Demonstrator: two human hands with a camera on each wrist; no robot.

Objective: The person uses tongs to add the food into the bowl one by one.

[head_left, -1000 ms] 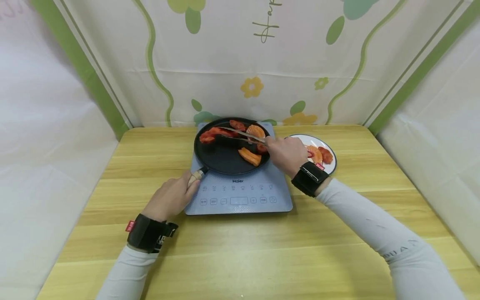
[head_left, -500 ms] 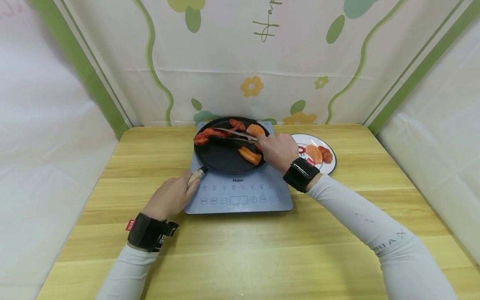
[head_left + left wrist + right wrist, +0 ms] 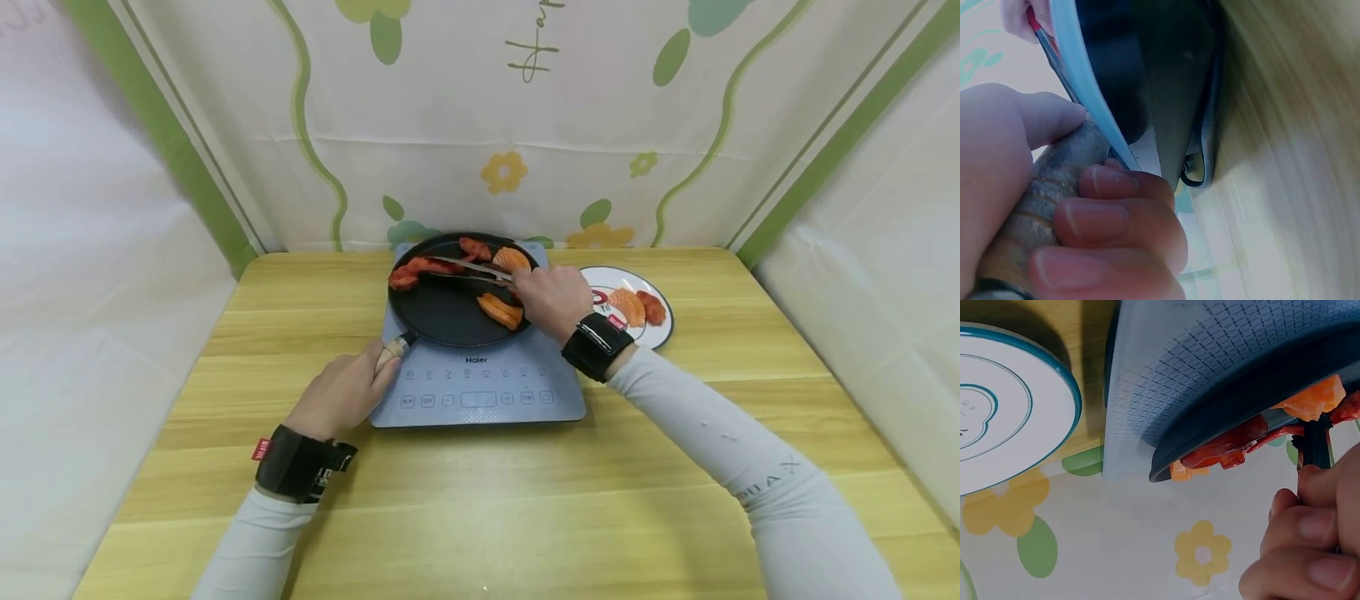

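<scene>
My left hand (image 3: 341, 392) grips the wooden handle (image 3: 1047, 194) of a black frying pan (image 3: 442, 317), fingers wrapped underneath and thumb along the top. The pan sits on a pale blue induction cooker (image 3: 480, 417). My right hand (image 3: 553, 302) holds metal tongs (image 3: 487, 268) that reach leftward across the pan. Their tips lie at a long red piece of meat (image 3: 408, 273) near the pan's left rim. Around it in the pan are a small red piece (image 3: 475, 247), a striped salmon slice (image 3: 512, 260) and an orange strip (image 3: 500, 311). Another red piece is partly hidden by my right hand.
Right of the cooker stands a white plate (image 3: 662, 335) with a dark rim, bearing a salmon slice (image 3: 628, 307) and a red meat piece (image 3: 652, 308). My right wrist overlaps its near side. A flowered cloth (image 3: 450, 167) hangs close behind the wooden table (image 3: 480, 517).
My right hand has moved left with the tongs, and the long red meat has shifted toward the pan's left rim. My left hand stays on the handle.
</scene>
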